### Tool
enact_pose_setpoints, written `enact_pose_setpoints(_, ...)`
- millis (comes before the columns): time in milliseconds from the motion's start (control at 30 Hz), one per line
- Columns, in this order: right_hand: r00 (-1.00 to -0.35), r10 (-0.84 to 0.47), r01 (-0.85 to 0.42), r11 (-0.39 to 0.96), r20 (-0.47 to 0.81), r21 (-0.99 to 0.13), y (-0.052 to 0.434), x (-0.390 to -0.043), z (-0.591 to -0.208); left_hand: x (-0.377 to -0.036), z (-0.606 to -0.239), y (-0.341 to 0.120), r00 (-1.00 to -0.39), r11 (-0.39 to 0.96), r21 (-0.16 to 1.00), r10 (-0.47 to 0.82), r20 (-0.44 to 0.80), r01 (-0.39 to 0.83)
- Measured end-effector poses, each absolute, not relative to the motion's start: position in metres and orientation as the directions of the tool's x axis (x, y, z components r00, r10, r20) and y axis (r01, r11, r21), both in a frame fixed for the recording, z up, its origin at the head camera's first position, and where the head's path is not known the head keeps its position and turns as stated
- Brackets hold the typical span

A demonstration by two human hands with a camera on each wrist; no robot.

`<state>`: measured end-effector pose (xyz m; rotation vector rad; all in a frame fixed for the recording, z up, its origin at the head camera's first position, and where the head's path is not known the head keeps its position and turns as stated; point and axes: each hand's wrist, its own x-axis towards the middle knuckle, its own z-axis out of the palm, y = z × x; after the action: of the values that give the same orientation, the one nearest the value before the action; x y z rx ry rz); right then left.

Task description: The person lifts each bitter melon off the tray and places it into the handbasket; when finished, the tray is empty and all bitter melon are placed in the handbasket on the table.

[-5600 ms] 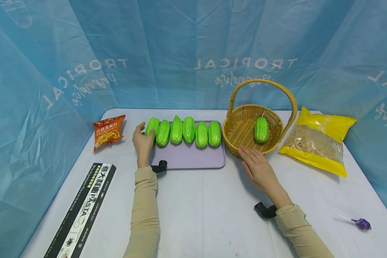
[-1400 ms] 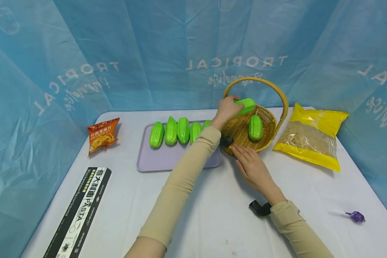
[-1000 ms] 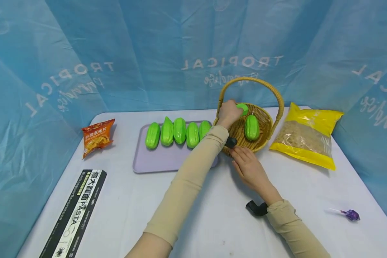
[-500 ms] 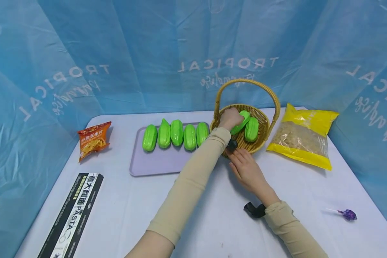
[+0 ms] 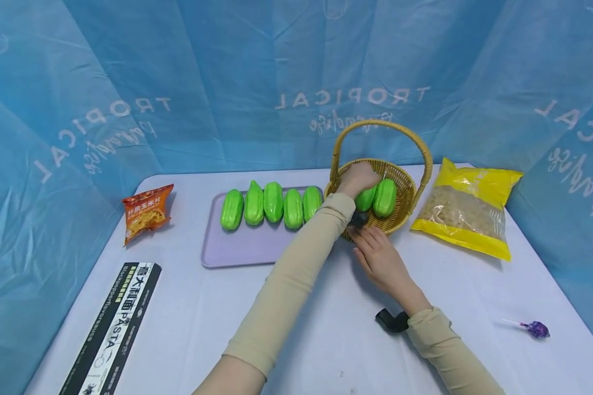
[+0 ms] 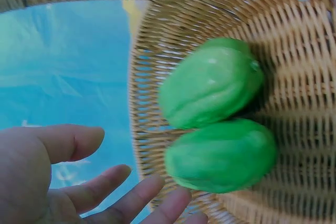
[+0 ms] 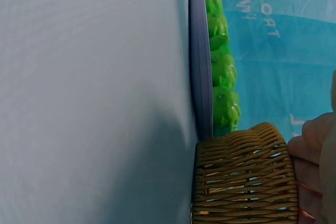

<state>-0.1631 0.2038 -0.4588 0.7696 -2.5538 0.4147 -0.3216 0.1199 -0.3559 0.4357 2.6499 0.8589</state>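
Two glossy green oblong toy vegetables with ribbed sides lie together in the wicker basket [image 5: 400,206]; the right one [image 5: 385,198] and the left one [image 5: 365,198], partly hidden by my left hand [image 5: 361,176]. In the left wrist view, my left hand [image 6: 79,182] has its thumb and fingers spread beside the lower vegetable [image 6: 220,156], gripping neither it nor the upper one [image 6: 210,85]. My right hand [image 5: 381,260] rests with extended fingers on the basket's near rim. In the right wrist view its fingers [image 7: 307,169] lie against the wicker wall [image 7: 247,182].
Left of the basket, a lilac tray [image 5: 242,249] carries several more green vegetables [image 5: 273,203]. The basket's tall handle [image 5: 382,123] arches overhead. Around them lie a yellow bag [image 5: 466,211], an orange snack packet [image 5: 147,214], a pasta box [image 5: 111,329] and a lollipop [image 5: 536,329].
My left hand took the leftmost vegetable from the tray, carried it right and lowered it into the basket beside the first one; its fingers have now let go. My right hand stayed at the rim.
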Motion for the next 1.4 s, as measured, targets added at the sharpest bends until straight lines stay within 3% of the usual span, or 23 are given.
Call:
enact_pose_setpoints(233,-0.733,-0.450,-0.597,0.785,0.510,-0.165,0.204,-0.162,-0.458,-0.316,-0.340,0.125,-0.881,0.737,0.638,0.433,-0.193,0.223)
enact_pose_setpoints(500,-0.719,-0.457,-0.599,0.789,0.524,-0.135,0.204,-0.162,-0.461,-0.304,-0.338,0.108,-0.864,0.579,0.784,0.490,-0.114,0.225)
enact_pose_setpoints(733,-0.733,-0.450,-0.586,0.799,0.510,-0.136,0.204,-0.162,-0.460,-0.301,-0.344,0.086,-0.895,0.511,0.843,0.438,-0.086,0.169)
enact_pose_setpoints(1400,-0.743,-0.439,-0.597,0.776,0.504,-0.204,0.203,-0.163,-0.459,-0.284,-0.362,0.037,-0.961,0.373,0.910,0.262,0.084,0.181)
